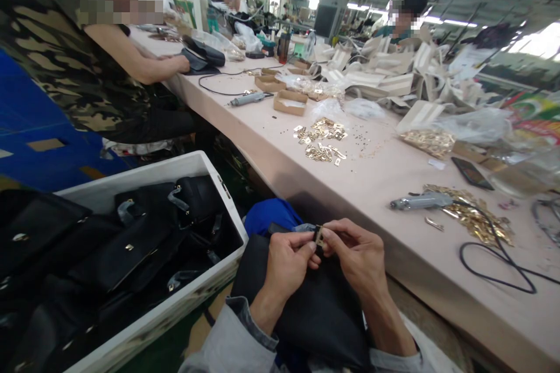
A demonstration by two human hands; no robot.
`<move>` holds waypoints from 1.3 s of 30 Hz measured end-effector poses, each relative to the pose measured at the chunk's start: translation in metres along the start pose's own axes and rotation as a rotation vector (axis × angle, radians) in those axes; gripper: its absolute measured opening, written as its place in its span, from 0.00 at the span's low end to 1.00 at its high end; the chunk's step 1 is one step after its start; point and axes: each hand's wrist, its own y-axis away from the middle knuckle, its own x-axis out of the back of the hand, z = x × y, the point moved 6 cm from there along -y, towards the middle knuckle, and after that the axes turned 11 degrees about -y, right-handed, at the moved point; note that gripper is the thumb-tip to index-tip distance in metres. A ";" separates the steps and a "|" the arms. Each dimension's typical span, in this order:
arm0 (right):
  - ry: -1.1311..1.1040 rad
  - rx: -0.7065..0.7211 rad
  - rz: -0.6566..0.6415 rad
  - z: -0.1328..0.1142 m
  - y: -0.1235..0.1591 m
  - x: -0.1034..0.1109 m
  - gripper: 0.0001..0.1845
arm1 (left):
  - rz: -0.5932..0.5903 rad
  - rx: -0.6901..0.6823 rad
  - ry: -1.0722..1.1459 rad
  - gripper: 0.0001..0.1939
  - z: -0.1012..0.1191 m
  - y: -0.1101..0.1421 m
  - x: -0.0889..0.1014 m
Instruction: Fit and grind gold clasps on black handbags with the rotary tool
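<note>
A black bag (319,315) lies across my lap. My left hand (286,262) is closed, its thumb and fingers pinching a black edge or tab of the bag. Opposite it, my right hand (361,250) pinches a small gold metal plate (319,238) against that black edge. The fingertips of both hands almost meet and partly cover the plate. Clear plastic wrap shows just behind the fingers, and a blue cloth (273,215) is beyond the bag.
Left of me stands a white crate (225,204) of black bags. On the table (350,210) lie a grey electric screwdriver (415,202) with its cord, gold plates (475,218), more gold parts (321,140) and a phone (472,173). A co-worker (52,52) works at the left.
</note>
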 end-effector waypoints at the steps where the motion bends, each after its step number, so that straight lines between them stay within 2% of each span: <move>1: -0.006 -0.004 -0.004 0.002 0.000 -0.001 0.11 | -0.007 -0.006 -0.004 0.16 0.002 0.000 0.000; 13: 0.008 0.015 0.018 0.012 -0.004 -0.001 0.12 | -0.075 -0.076 0.008 0.19 0.003 0.001 -0.001; 19: 0.044 0.035 0.019 0.014 -0.004 0.003 0.11 | -0.014 -0.086 -0.037 0.16 0.000 0.003 0.003; 24: 0.036 0.041 0.028 0.014 -0.002 0.004 0.10 | -0.014 -0.077 -0.039 0.16 -0.007 0.003 0.002; 31: 0.068 0.091 0.023 0.008 0.001 0.002 0.07 | -0.006 -0.072 -0.010 0.16 -0.004 0.005 0.001; 39: 0.117 0.133 0.002 0.009 0.002 0.003 0.07 | 0.023 -0.052 0.007 0.14 -0.010 0.004 0.001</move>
